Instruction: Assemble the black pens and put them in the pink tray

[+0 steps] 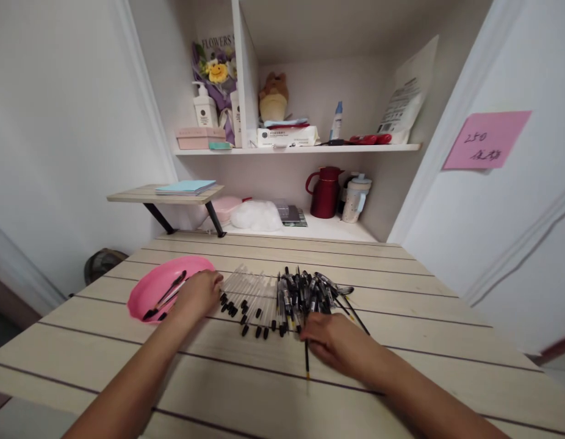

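Observation:
My right hand (331,338) is closed, pinching a dark pen refill (307,360) whose yellow-tipped end points down toward me. Just beyond those fingers lies a heap of black pen parts and refills (310,292). To its left, clear pen barrels with black caps (252,299) are spread side by side on the table. My left hand (201,296) is at the left end of these barrels, its fingers curled together; whatever they grip is hidden. Beside it, partly behind my wrist, stands a pink bowl (143,292) with a few pens (168,296) in it.
The slatted wooden table (429,317) meets a white shelf unit at the back. A small raised stand (140,194) bears blue paper (186,187). Farther back are a red jug (325,192), a pale tumbler (356,198) and a white plastic bag (256,215).

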Motion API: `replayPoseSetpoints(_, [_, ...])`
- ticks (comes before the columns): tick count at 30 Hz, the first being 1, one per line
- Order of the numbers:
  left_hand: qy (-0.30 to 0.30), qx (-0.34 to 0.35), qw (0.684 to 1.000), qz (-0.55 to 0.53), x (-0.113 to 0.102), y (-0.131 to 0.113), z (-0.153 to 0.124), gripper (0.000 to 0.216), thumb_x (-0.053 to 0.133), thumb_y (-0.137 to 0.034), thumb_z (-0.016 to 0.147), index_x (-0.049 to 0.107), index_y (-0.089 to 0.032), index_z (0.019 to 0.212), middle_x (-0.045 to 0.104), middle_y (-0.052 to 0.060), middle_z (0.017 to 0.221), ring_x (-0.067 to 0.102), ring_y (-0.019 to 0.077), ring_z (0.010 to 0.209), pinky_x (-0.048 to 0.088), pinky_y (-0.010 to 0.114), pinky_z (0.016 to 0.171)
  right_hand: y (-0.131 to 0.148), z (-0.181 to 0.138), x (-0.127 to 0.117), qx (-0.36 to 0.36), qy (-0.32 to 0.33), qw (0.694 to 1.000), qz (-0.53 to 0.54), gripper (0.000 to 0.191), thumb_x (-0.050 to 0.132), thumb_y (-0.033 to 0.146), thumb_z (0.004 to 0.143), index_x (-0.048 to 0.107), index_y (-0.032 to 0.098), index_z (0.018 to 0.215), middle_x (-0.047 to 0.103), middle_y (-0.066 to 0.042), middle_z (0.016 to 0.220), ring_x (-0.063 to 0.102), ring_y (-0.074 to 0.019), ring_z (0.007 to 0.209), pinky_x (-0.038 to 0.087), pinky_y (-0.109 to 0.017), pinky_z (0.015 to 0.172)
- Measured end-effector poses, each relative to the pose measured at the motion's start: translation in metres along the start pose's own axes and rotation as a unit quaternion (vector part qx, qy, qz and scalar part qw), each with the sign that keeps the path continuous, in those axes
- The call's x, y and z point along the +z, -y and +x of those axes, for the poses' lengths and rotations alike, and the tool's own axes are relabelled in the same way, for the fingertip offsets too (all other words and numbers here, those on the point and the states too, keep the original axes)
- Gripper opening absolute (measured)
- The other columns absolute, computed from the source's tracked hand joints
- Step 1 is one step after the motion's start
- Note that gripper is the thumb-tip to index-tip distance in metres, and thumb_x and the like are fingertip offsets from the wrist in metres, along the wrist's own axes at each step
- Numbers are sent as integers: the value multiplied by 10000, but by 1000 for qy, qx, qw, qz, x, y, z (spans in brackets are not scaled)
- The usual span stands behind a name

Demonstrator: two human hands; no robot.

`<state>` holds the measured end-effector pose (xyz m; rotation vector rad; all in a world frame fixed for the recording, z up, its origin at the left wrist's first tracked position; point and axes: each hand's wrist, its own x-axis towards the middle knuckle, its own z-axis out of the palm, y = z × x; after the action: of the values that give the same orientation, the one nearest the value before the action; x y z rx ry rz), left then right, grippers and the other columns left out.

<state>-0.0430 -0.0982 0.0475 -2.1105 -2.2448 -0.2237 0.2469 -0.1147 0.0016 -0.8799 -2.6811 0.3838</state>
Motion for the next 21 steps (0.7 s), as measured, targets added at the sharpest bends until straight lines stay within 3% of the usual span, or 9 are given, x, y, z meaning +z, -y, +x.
replayPoseSetpoints(4, [-65, 54, 995, 50, 8, -23, -4, 251, 379, -182, 777, 610, -160, 872, 607, 123, 892, 514, 241, 913, 364, 332, 773, 16, -1, 7, -58, 59, 985, -150, 165, 418, 103, 787, 567, 173, 773, 539, -35, 763, 484, -113, 613, 291, -247, 535])
replayPoseSetpoints(10, [35, 112, 993, 17, 24, -49, 0, 221, 418, -266, 770, 621, -180, 766, 626, 96, 858, 562, 213, 830, 403, 309, 719, 21, 0, 9, -130, 51, 965, -224, 185, 380, 170, 850, 528, 152, 739, 527, -46, 735, 466, -132, 623, 291, -281, 555])
replayPoseSetpoints(16, [41, 110, 993, 33, 41, -71, 6, 239, 459, -255, 731, 619, -138, 865, 626, 151, 896, 585, 245, 825, 424, 337, 694, 23, 1, 13, -159, 43, 952, -257, 149, 404, 150, 838, 505, 151, 729, 521, -42, 739, 456, -138, 619, 277, -290, 541])
replayPoseSetpoints(21, [46, 87, 994, 38, 37, -69, 20, 241, 429, -220, 746, 624, -133, 858, 635, 155, 890, 592, 241, 838, 427, 330, 707, 21, 0, 11, -160, 37, 955, -247, 160, 389, 165, 852, 499, 153, 738, 525, -39, 744, 454, -134, 622, 270, -293, 545])
